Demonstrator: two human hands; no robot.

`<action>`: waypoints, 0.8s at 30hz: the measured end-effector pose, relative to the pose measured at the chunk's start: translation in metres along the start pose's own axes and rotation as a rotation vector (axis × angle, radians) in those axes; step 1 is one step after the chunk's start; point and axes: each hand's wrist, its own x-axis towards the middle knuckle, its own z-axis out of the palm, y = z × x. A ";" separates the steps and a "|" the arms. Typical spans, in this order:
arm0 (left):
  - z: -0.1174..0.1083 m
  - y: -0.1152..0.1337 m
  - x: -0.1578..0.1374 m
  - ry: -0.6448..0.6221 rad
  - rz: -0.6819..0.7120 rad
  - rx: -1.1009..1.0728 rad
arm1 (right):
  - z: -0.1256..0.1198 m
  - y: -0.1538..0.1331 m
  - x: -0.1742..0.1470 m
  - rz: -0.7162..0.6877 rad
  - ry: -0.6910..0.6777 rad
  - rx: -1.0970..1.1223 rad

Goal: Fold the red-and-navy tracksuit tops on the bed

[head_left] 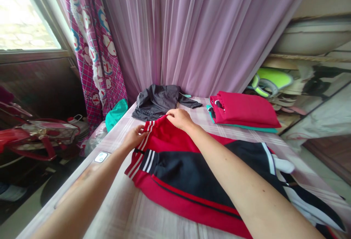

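A red and black jacket (197,173) lies spread on the bed, its ribbed hem with white stripes toward the left. One black sleeve (181,162) with a white-striped cuff rests lengthwise across the red body. My left hand (135,136) pinches the striped hem near its far corner. Just to the right, my right hand (179,118) grips the red cloth along the far edge, fingertips closed on it. My right forearm crosses above the jacket and hides part of its middle. Behind my hands lies a crumpled dark grey garment (157,102) with white piping.
A stack of folded red clothes (244,111) with teal cloth beneath sits at the back right. A phone (101,156) lies by the bed's left edge, near a teal cloth (116,114). Purple curtains (178,30) hang behind; shelves with shoes (285,100) stand right.
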 end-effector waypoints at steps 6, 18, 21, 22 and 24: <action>-0.002 -0.015 0.007 -0.070 0.023 -0.069 | 0.025 -0.011 -0.042 -0.289 -0.263 0.064; 0.002 0.035 -0.005 0.029 0.314 0.240 | 0.076 -0.026 -0.083 -0.164 -0.243 -0.019; 0.032 0.045 -0.018 -0.162 0.475 0.532 | 0.056 -0.022 -0.083 -0.180 -0.288 -0.001; 0.040 0.044 -0.022 -0.177 0.469 0.605 | 0.043 -0.016 -0.082 -0.183 -0.306 -0.002; 0.049 0.037 -0.025 -0.161 0.422 0.698 | 0.014 0.005 -0.084 -0.134 -0.292 -0.023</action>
